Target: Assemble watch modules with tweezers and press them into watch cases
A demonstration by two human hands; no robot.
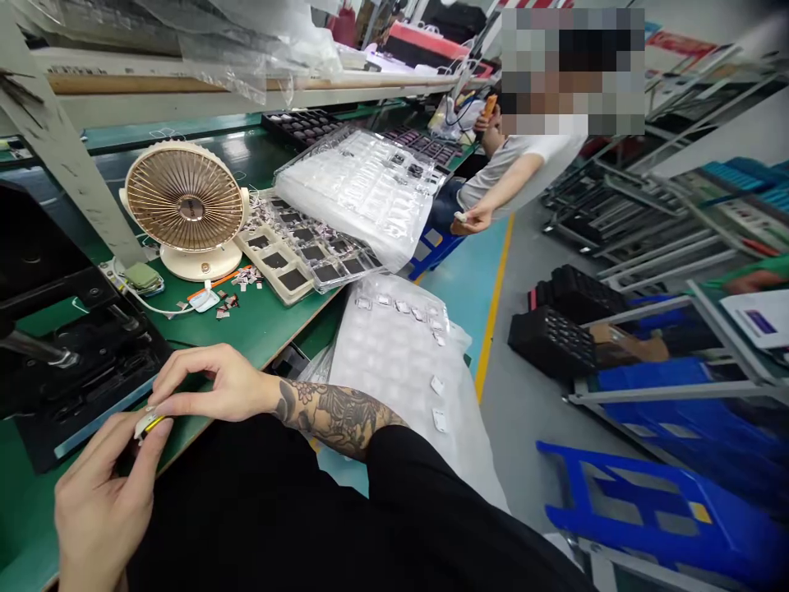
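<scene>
Left hand (108,493), right hand (225,382), small pinched part (146,423)

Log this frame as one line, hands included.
left hand: holding small white-and-yellow part | right hand: touching same part | nearby: cream fan on green table

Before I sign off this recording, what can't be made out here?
In the head view:
Full shape of the small part: the left hand and right hand cover much of it.
Black machine: cut off by the left edge.
Lettering on the fan, at its centre: too small to read.
</scene>
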